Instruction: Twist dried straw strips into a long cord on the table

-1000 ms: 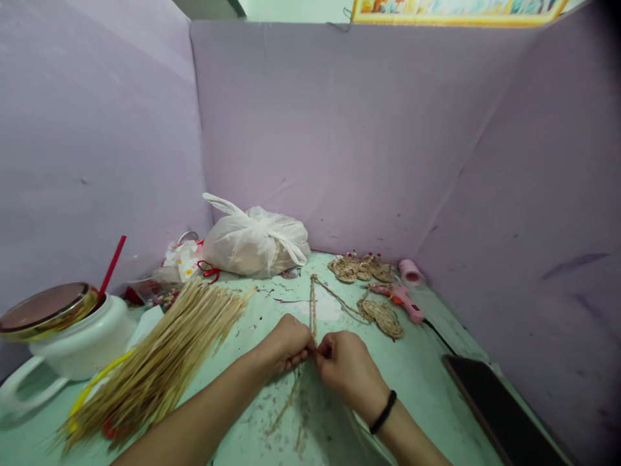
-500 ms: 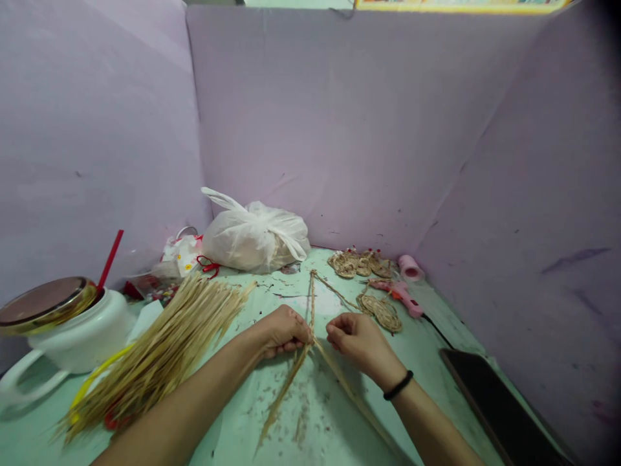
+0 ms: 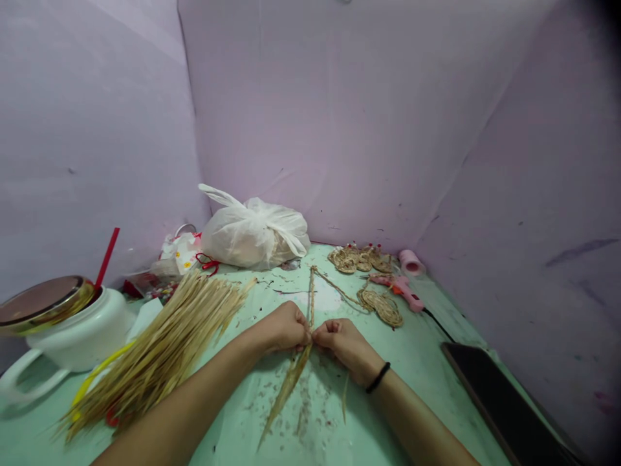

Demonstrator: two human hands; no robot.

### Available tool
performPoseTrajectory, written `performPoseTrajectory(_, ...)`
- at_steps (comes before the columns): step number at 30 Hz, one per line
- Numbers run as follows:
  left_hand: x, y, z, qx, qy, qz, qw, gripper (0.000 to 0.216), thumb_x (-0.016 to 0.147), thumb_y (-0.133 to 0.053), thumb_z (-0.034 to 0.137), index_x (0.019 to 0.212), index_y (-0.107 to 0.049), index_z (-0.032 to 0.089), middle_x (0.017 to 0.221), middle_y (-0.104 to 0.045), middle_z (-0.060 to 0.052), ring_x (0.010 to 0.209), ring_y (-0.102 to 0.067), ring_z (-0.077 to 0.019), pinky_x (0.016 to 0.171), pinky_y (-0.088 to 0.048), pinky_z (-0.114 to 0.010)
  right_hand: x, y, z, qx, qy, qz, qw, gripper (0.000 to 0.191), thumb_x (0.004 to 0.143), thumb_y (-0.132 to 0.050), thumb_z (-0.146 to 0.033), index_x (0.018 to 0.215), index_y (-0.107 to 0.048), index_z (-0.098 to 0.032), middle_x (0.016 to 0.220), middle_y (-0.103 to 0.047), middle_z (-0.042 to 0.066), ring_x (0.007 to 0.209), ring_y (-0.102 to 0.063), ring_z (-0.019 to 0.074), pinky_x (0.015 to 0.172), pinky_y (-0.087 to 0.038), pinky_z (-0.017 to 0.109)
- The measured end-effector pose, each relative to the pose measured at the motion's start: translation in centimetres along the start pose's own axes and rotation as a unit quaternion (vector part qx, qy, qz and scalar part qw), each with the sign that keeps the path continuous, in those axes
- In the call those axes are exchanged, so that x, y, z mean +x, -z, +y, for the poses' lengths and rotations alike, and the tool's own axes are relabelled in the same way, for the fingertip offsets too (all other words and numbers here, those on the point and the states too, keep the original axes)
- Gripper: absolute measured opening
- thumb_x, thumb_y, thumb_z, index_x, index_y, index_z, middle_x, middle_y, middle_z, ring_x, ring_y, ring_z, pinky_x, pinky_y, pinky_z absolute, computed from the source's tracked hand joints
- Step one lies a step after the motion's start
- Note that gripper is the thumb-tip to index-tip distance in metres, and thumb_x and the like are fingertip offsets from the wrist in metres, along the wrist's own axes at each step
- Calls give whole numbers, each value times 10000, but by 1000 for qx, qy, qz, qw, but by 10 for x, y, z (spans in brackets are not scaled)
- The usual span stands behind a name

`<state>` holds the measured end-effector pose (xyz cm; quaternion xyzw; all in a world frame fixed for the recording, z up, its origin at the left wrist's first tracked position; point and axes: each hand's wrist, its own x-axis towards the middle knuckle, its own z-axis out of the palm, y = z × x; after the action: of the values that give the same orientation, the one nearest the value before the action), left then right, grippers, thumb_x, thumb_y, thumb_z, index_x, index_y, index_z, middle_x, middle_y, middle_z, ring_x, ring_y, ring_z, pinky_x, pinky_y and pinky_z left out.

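My left hand [image 3: 284, 329] and my right hand [image 3: 345, 342] meet at the middle of the green table [image 3: 427, 362], both closed in pinches on a thin braided straw cord [image 3: 312, 299]. The braid runs away from my fingers toward the back wall. Loose straw strands [image 3: 287, 388] hang from the pinch point toward me. A black band circles my right wrist. Left of my left arm lies a thick bundle of dry straw [image 3: 165, 349].
A white pot with a gold lid [image 3: 53, 323] and red straw stands at the left. A tied white plastic bag [image 3: 252, 233] sits at the back. Coiled straw pieces [image 3: 381, 305], a pink glue gun [image 3: 400, 289], a pink roll [image 3: 411, 262], a dark slab [image 3: 504, 408] lie right.
My right hand swung out to the right with a strand, then came back against my left hand at the braid. The camera tilted slightly downward.
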<state>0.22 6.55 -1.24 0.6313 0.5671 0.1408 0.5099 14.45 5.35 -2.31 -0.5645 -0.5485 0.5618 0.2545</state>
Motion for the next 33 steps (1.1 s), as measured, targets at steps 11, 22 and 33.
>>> performPoseTrajectory(11,-8,10,7,95,3,26,995,130,573,-520,250,539,-562,132,395,-396,40,372,-319,-63,389,-236,-198,-2,0,1,40,-3,-20,999,143,596,-501,-195,482,-423,-161,338,-281,-97,307,-172,15,360,-80,211)
performPoseTrajectory(22,-16,65,2,82,26,23,996,109,569,-542,235,580,-585,135,475,-547,2,342,-319,-56,358,-228,-190,-5,-2,-5,56,-14,-9,998,123,609,-532,-202,525,-459,-150,364,-308,-96,308,-179,7,354,-79,204)
performPoseTrajectory(33,-13,108,-22,121,29,360,925,134,621,-516,175,670,-621,108,502,-553,-19,504,-507,-126,490,-338,-207,-6,-4,-6,45,-26,-13,999,156,626,-538,-222,521,-442,-158,370,-308,-88,314,-168,13,352,-70,209)
